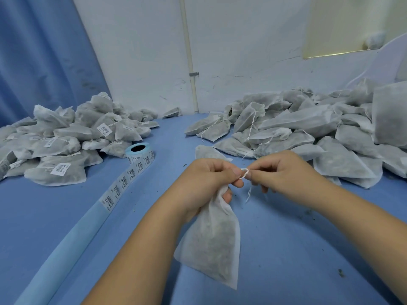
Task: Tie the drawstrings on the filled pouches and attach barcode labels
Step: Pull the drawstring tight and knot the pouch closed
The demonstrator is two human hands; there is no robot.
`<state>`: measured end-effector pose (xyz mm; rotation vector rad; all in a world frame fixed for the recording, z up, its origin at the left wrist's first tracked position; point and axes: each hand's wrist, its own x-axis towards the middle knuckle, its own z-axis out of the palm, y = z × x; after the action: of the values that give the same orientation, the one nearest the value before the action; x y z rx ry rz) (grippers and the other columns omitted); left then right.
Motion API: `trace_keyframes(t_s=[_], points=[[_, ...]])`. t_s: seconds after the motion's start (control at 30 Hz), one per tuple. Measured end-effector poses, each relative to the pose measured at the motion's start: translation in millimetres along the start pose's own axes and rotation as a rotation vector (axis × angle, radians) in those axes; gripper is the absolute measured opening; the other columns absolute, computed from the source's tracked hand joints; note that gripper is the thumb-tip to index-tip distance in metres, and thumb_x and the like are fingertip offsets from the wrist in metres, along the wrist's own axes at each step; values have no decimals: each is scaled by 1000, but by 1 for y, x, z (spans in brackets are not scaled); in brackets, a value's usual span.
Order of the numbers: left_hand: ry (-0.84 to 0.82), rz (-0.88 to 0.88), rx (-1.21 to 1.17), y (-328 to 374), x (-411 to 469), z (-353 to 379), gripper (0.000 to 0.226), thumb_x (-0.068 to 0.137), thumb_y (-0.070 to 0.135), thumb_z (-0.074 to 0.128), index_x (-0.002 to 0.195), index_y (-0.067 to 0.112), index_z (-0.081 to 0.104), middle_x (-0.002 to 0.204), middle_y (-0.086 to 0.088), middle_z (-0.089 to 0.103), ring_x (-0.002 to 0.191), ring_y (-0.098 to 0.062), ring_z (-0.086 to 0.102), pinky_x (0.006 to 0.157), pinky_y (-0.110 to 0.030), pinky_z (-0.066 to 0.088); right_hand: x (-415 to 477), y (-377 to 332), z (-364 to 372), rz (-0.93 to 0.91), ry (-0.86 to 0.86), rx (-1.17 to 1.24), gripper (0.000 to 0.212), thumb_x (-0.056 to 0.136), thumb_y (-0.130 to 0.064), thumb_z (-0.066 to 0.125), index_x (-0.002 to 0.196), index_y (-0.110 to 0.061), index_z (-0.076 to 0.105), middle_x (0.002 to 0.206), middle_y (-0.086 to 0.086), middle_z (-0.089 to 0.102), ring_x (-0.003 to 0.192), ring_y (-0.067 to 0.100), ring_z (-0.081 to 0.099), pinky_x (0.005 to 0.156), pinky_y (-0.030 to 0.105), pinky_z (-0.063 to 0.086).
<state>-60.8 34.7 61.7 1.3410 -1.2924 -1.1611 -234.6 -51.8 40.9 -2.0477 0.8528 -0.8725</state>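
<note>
A smooth blue bench (66,227) fills the lower view, dotted here and there with dark crumbs. Behind it stand a scuffed white wall (242,51) and, at far left, a blue curtain (33,51) in soft folds. A thin white pipe (189,51) runs down the wall.

The right heap (308,133) is the bigger one: white, gauzy non-woven bags, plump with dark filling, with loose threads trailing from them. The left heap (55,139) holds the same bags, several of them with small white barcode stickers showing.

The pouch (213,243) hangs over the near middle of the bench, a flat-bottomed sack of the same thin, fuzzy fabric, grey where the filling shows through. Its neck is bunched up in the left hand (209,181).

That hand's lower fingers (226,197) curl round the gathered neck, while thumb and forefinger pinch at the thread above. The right hand (279,170) sits just beside it, fingers curled, its tips pinching the same thread.

The label roll (138,150), a pale blue cylinder with a dark core, lies near the left heap. A strip (123,183) of barcode stickers unwinds from it towards the near left edge, ending in bare, glossy backing.

The drawstring (245,172) is a fine white thread, forming a small loop between the two hands, with a loose end dangling below.
</note>
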Motion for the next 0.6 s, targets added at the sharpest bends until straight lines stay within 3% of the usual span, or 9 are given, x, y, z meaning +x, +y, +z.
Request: trace_keyframes(t_s=[0.2,0.4,0.5,0.6], points=[[-25,-2,-1,-1,1,5,17,91,18,69,74,14,70,75,0,68,46,-11,51,46,-19,43,-3,0,7,-59,21,-177,20,77,-37,65,67,-22,72,62,5,61,53,5,47,56,31,42],[42,48,38,-2,3,7,16,91,17,68,76,11,69,77,-3,70,45,-11,51,49,-18,44,-4,-7,8,-139,-161,-359,13,82,-37,72,69,-39,68,65,-15,61,63,3,53,61,19,41],[127,62,82,-4,5,5,16,90,21,69,74,17,69,74,4,70,45,-11,52,51,-21,43,-1,-8,0,-102,-36,-324,8,82,-29,73,78,-35,72,61,-25,60,60,-2,54,59,12,39],[193,58,102,-4,6,5,18,89,26,71,74,17,68,66,8,68,44,-11,53,53,-24,43,0,-12,-6,-85,156,-146,11,85,-21,67,84,-30,74,68,-22,66,61,-2,59,60,12,46]])
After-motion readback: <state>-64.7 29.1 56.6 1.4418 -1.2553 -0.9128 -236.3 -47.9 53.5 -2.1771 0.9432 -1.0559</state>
